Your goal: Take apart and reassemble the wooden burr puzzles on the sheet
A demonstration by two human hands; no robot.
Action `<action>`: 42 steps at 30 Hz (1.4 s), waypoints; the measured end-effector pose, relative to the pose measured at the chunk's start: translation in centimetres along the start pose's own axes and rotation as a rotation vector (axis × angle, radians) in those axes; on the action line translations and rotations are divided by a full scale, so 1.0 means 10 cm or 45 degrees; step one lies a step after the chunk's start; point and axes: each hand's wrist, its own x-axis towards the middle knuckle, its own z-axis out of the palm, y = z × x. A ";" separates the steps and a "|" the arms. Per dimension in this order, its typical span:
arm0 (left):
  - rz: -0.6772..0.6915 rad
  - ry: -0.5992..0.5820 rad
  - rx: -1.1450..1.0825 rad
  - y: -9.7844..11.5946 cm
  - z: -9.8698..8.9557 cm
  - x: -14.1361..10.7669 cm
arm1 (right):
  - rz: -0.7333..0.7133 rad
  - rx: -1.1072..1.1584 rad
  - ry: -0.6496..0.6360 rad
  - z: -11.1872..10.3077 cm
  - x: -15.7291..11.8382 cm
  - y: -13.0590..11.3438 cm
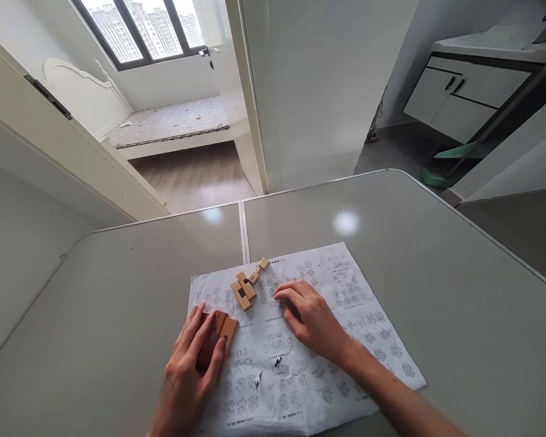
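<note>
My left hand [187,363] is closed around a reddish-brown wooden box-like puzzle piece [229,329], thumb on its near right side and fingers over the left. Much of that piece is hidden under the fingers. Several light wooden puzzle pieces [244,292] lie grouped just beyond it, some notched and leaning against each other. To their right, my right hand [313,317] rests over the paper with loosely bent fingers apart and nothing visible in them. Beneath everything spreads a creased white instruction sheet [359,355] printed with small line drawings of puzzles.
The sheet lies on a grey table [459,315] with a pale seam [243,224] across it. Past the far edge stand a white wall panel [313,91] and an open doorway with a bed [177,118]. A white cabinet [466,97] is at the far right.
</note>
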 end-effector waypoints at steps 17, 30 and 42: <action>0.724 -0.354 -0.299 0.62 0.04 0.07 | 0.117 0.124 0.051 -0.01 0.02 -0.02; 0.617 -0.318 -0.262 1.04 0.52 0.44 | 0.709 0.898 0.325 -0.18 0.11 0.12; 0.500 -0.282 -0.242 1.14 0.70 0.68 | 0.767 1.101 0.430 -0.18 0.11 0.15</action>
